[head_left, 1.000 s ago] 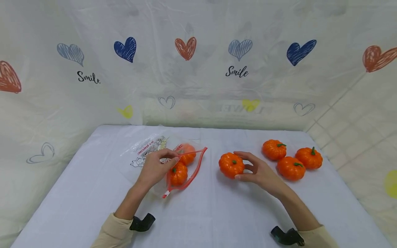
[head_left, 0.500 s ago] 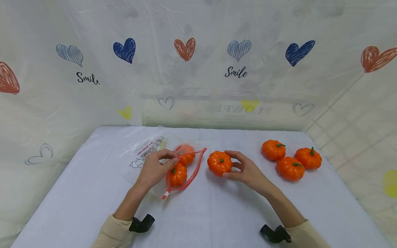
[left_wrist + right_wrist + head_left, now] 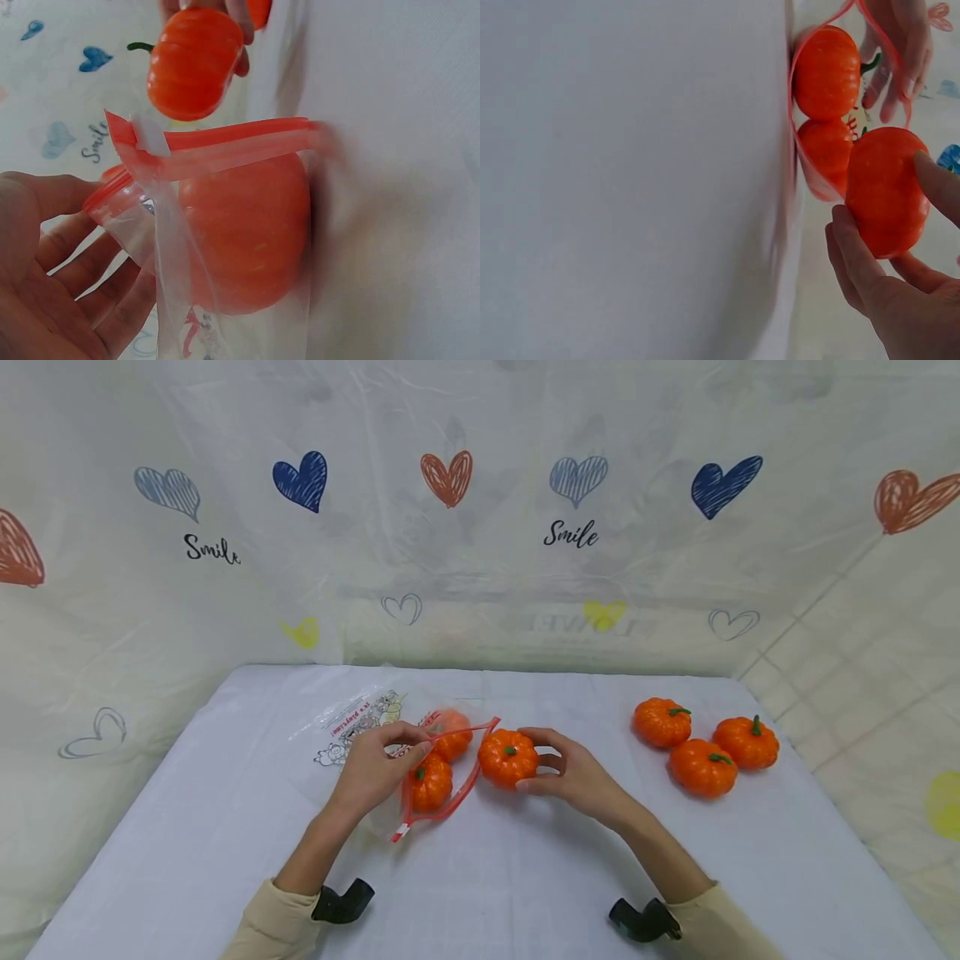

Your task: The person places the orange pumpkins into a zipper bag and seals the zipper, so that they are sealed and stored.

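My left hand (image 3: 378,764) pinches the upper edge of a clear plastic zip bag (image 3: 247,330) with a red zip strip (image 3: 457,800). The bag lies on its side with its mouth spread toward the right. Inside it are two small orange pumpkins, one nearer (image 3: 431,783) and one farther (image 3: 452,732). In my right hand (image 3: 577,777) a third orange pumpkin (image 3: 509,759) with a green stem is gripped between thumb and fingers. It is right at the bag's mouth, overlapping the red strip in the head view; whether they touch I cannot tell.
Several more objects lie about: a cluster of three orange pumpkins (image 3: 703,768) sits at the right of the white-covered table (image 3: 525,885). A pale curtain (image 3: 480,560) printed with hearts hangs behind the table. Black wrist cameras (image 3: 343,902) sit at both cuffs.
My right hand has carried its pumpkin leftward from mid-table to the bag's mouth. My left hand and the bag have stayed in place.
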`<state>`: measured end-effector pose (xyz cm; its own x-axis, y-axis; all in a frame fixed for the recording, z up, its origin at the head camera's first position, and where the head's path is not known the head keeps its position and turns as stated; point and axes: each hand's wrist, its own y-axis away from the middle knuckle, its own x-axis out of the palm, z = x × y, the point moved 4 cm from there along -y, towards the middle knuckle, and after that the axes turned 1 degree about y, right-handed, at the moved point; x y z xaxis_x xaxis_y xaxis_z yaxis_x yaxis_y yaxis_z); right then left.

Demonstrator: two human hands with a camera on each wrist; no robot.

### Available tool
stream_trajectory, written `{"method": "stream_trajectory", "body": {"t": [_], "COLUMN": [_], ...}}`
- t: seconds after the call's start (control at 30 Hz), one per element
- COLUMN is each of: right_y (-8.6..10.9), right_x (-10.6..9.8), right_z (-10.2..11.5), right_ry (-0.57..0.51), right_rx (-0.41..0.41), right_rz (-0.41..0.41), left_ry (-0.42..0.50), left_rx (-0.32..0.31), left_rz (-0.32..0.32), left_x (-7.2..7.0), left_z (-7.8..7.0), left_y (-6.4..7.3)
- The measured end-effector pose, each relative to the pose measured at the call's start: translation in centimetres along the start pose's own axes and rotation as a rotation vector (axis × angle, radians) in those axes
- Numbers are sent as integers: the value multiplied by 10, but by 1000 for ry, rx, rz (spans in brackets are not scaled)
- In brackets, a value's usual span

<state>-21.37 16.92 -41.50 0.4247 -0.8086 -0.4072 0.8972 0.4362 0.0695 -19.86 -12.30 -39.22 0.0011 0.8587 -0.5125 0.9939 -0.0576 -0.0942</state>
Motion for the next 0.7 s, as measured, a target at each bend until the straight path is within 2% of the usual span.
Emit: {"method": "stream_trajectory", "body": {"t": [0.23, 0.4, 0.7], "right_y": [-4, -5, -7], "right_x": [13, 22, 36], "right_z": [3, 4, 9], "right_ry": [-26, -53, -18], "right_rx": [21, 36, -17], "right_rz": [62, 134, 223], "left_ry": [0, 3, 10], "left_rx": [-2, 14, 59], "left_rz": [0, 0, -11], "left_x": [0, 0, -1], "left_z": [1, 1, 0], "left_y": [0, 0, 0]}}
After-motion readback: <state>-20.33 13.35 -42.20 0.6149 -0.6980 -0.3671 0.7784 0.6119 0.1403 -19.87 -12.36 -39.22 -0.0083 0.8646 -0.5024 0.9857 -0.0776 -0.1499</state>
